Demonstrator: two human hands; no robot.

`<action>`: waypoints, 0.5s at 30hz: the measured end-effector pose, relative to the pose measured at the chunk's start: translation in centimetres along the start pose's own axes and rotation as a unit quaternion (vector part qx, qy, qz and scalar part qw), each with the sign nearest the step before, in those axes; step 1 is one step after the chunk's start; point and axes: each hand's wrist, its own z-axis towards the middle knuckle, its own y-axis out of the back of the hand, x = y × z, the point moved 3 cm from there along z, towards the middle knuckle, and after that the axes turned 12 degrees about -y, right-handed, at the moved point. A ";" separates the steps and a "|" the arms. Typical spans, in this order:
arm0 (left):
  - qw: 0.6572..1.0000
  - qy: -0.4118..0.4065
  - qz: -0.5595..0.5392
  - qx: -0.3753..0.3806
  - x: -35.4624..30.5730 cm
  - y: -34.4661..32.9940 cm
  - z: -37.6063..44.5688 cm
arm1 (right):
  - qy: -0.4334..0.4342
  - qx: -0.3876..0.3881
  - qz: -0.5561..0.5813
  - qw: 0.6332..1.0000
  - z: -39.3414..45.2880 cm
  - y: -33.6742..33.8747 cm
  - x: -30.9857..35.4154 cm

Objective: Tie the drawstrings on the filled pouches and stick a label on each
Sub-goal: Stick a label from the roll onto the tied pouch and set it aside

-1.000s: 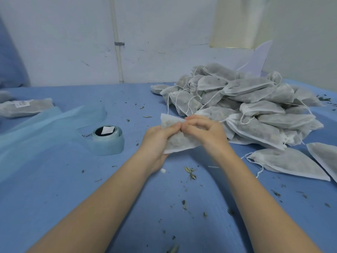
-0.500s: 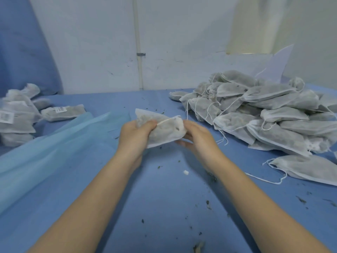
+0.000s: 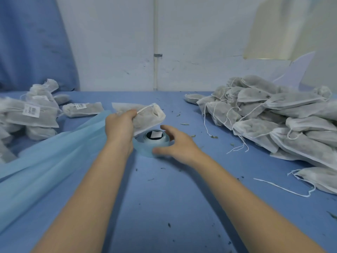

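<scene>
On the blue table (image 3: pixel 164 198), a pouch (image 3: pixel 145 117) is now being gripped by the left hand (image 3: pixel 119 127) alone; the right hand (image 3: pixel 175 143), freed and spread, is being lowered onto the label roll (image 3: pixel 153 143) just beneath, so labelling is probably beginning.

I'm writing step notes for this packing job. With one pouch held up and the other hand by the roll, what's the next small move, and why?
Probably peel a label off the pale blue label roll. The left hand grips a filled white mesh pouch bearing no visible label, and the open right hand already reaches around the roll.
</scene>
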 end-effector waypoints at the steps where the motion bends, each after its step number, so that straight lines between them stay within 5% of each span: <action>1: 1.000 0.002 -0.004 0.000 0.0 0.0 0.1 | 0.006 -0.010 -0.005 1.000 0.2 -0.3 0.2; 7: 1.000 -0.010 0.009 0.003 -0.2 -0.1 0.3 | -0.011 -0.067 -0.071 0.995 0.9 -2.0 0.8; 15: 0.986 -0.054 0.142 0.071 0.5 -1.3 -0.1 | -0.072 -0.148 -0.016 0.986 0.9 -2.6 1.3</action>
